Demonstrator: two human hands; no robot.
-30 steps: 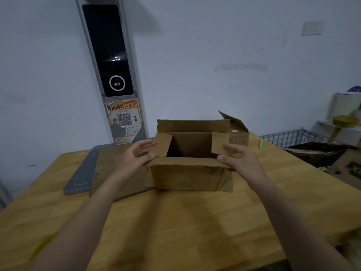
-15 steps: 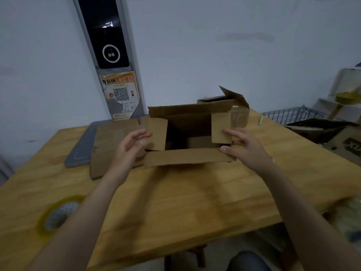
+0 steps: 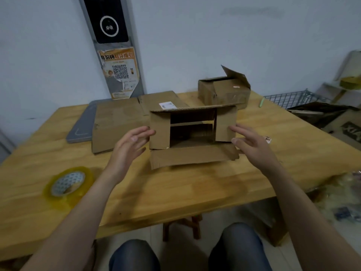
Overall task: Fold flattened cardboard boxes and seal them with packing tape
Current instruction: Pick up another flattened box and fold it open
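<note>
On the light wooden table (image 3: 195, 189) the brown cardboard box (image 3: 192, 156) is squared up, open end facing the person, long flaps unfolded. A flat brown cardboard sheet (image 3: 117, 122) waits behind. The left hand (image 3: 130, 142) and right hand (image 3: 252, 142) touch the side flaps, grip open, fingers straight. The yellowish packing tape roll (image 3: 67, 182) lies apart, so sealing remains.

Both arms were bare from wrist to frame edge: left forearm (image 3: 82, 202), right forearm (image 3: 304, 202). The left hand (image 3: 130, 142) and right hand (image 3: 253, 144) were bare too. The fingers (image 3: 241, 130) looked slim, with finer detail lost to blur. The legs were in plain dark blue-grey trousers. The left knee (image 3: 134, 255) and right knee (image 3: 239, 247) showed as rounded shapes at the bottom edge.
</note>
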